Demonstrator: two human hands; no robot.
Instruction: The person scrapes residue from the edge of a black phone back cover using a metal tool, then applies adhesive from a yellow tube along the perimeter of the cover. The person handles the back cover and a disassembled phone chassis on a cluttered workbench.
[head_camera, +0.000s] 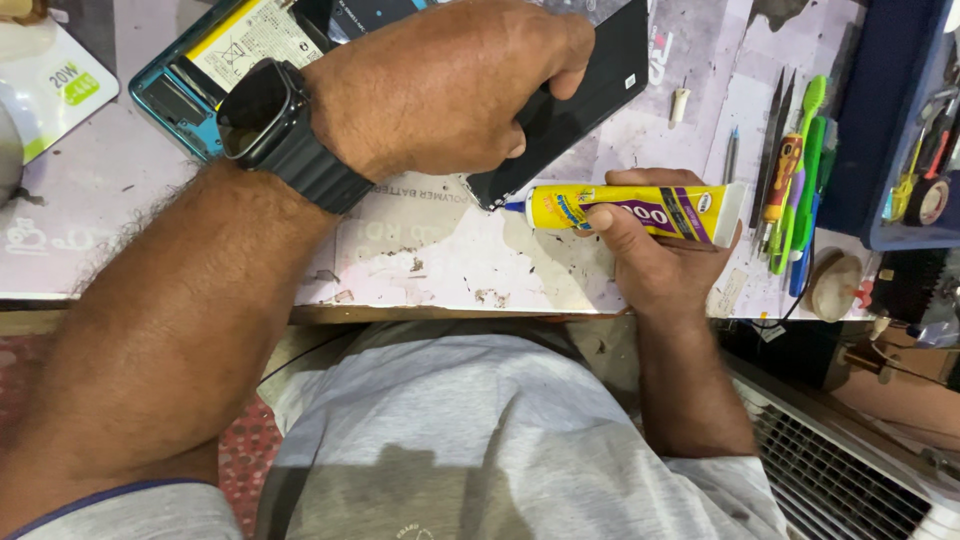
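Observation:
My left hand (450, 90) grips a black phone panel (580, 90), holding it tilted over the worn white bench top (440, 260). A black smartwatch (262, 112) sits on that wrist. My right hand (655, 255) squeezes a yellow glue tube (635, 210) lying sideways, its blue nozzle touching the panel's lower corner. Behind my left hand lies an opened teal phone body (190, 70) with its battery showing.
Tweezers, a green toothbrush and screwdrivers (795, 170) lie at the right. A blue tray (900, 120) holds more tools at the far right. A white charger box (55, 85) rests at the left. The bench's front edge runs close to my grey shirt.

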